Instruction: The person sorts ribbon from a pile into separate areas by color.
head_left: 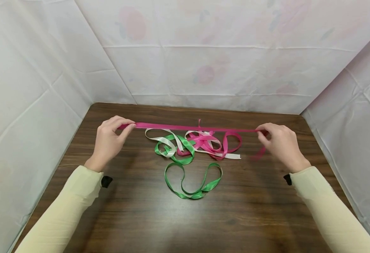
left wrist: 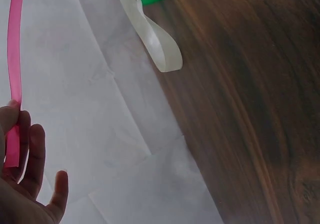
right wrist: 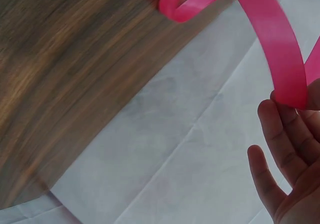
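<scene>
Pink ribbon (head_left: 172, 127) extends roughly parallel to the far edge of the bench (head_left: 235, 214); we pinch it with left hand (head_left: 109, 138) and right hand (head_left: 281, 142) fingers (head_left: 265, 127).

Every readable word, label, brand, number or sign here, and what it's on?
None readable.
Stretched pink ribbon, front green ribbon, white ribbon, tabletop: no lettering seen.
White cloth: faded pink print, no legible characters.
Black pieces at the wrists: too small to tell.
</scene>
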Demonstrator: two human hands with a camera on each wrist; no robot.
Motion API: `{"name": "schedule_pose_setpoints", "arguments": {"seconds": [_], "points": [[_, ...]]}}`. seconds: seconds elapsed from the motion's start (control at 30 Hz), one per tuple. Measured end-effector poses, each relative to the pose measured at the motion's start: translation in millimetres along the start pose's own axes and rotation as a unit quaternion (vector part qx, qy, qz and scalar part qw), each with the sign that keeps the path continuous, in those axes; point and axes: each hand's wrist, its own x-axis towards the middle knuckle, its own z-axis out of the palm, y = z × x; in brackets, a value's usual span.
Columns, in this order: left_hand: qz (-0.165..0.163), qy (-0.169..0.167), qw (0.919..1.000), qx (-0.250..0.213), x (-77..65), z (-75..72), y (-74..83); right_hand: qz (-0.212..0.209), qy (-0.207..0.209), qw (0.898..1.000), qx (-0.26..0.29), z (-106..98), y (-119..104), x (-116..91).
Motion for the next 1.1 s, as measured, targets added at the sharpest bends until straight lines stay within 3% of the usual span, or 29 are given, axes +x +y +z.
{"name": "schedule_pose_setpoints", "arguments": {"seconds": [0.33, 0.7, 1.1], "points": [[-0.04, -0.012, 0.9988, 0.026, -2.9, 2.3, -15.9, 0.025, -0.012, 1.0, -0.007, 3, 18, -6], [-0.055, -0.003, 0.9973, 0.049, -8.0, 0.0, -31.6, 0.026, -0.014, 0.999, -0.017, 5, 33, -12], [-0.068, -0.013, 0.9961, 0.054, -14.2, -2.1, -37.3, 0.048, -0.031, 0.998, -0.027, 3, 37, -15]]}}
